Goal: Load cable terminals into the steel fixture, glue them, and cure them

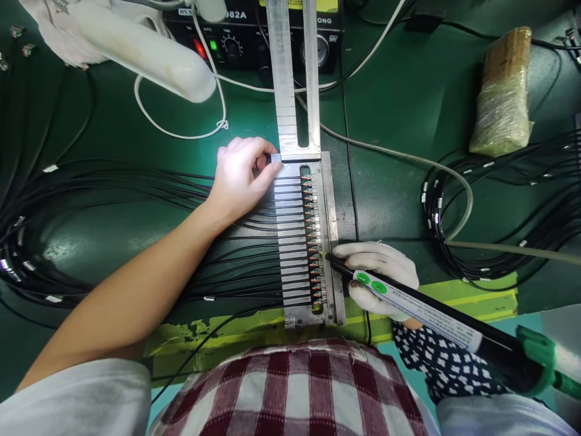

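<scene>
A slotted metal fixture (290,254) lies on the bench before me, with several black cables (254,249) side by side in its grooves. Their small connectors (313,227) form a column along its right half. My left hand (238,175), bare, has its fingers curled and pinches the fixture's upper left corner between thumb and forefinger. My right hand (384,272), in a white glove, grips a black dispensing syringe (408,303) with a white label and a green cap end. Its tip points left, close to the lower-middle connectors; whether it touches them cannot be made out.
A long slotted metal bar (284,79) meets the fixture's top end. Behind stands a black dispenser controller (245,45). A white lamp-like tube (149,51) hangs upper left. Coiled cables (436,212) lie right, more (27,260) left. A wrapped block (502,97) sits upper right.
</scene>
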### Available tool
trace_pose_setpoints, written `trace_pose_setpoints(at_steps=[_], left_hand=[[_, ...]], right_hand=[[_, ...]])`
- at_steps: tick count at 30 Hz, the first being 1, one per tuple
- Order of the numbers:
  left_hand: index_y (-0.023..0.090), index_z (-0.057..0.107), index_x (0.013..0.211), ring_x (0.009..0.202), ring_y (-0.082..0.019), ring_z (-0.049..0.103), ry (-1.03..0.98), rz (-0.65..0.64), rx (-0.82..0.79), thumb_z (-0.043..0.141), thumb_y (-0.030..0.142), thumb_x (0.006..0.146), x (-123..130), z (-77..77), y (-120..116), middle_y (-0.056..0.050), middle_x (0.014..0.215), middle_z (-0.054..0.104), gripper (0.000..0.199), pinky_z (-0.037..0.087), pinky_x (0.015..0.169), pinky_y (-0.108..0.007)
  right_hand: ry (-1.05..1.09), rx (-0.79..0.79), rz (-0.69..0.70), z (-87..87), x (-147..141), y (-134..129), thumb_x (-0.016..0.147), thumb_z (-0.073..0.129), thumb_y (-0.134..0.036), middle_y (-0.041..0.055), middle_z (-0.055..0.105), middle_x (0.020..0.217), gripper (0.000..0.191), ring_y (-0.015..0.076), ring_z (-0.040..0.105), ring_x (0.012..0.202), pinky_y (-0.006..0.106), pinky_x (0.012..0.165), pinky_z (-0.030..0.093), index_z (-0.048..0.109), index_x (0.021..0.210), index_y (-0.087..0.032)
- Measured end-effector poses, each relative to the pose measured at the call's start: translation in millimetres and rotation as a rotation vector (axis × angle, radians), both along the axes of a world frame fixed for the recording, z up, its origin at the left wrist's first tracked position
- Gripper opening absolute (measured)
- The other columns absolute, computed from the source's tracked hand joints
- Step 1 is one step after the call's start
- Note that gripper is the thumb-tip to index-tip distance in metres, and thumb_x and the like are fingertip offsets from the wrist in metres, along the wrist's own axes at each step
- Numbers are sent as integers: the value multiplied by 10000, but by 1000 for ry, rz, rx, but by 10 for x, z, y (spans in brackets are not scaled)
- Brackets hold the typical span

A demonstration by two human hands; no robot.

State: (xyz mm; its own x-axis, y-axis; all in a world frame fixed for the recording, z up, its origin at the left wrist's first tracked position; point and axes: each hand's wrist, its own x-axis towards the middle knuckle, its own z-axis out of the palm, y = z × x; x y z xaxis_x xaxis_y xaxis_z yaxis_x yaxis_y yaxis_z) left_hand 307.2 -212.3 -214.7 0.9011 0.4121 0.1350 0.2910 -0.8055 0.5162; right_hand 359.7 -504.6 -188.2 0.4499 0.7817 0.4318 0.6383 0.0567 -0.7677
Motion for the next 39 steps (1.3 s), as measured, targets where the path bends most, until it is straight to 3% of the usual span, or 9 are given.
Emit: trace_pose_setpoints(at_steps=[13,39], left_hand=[[252,638,956,876,-251,587,2,1,3,585,344,905,0,6,-4,-29,828,630,117,459,899,-434],[271,645,976,917,-269,595,19,6,-32,579,378,907,-7,20,-2,-37,857,648,144,463,922,-459]], right_hand=[[-10,7,-6,-6,-3,-10,866,675,-259,101,788,959,142,220,769,873,318,718,622,661,993,-196],[35,-2,-30,10,6,8,840,713,-247,110,783,1015,180,229,767,925,326,810,637,673,1004,-185]])
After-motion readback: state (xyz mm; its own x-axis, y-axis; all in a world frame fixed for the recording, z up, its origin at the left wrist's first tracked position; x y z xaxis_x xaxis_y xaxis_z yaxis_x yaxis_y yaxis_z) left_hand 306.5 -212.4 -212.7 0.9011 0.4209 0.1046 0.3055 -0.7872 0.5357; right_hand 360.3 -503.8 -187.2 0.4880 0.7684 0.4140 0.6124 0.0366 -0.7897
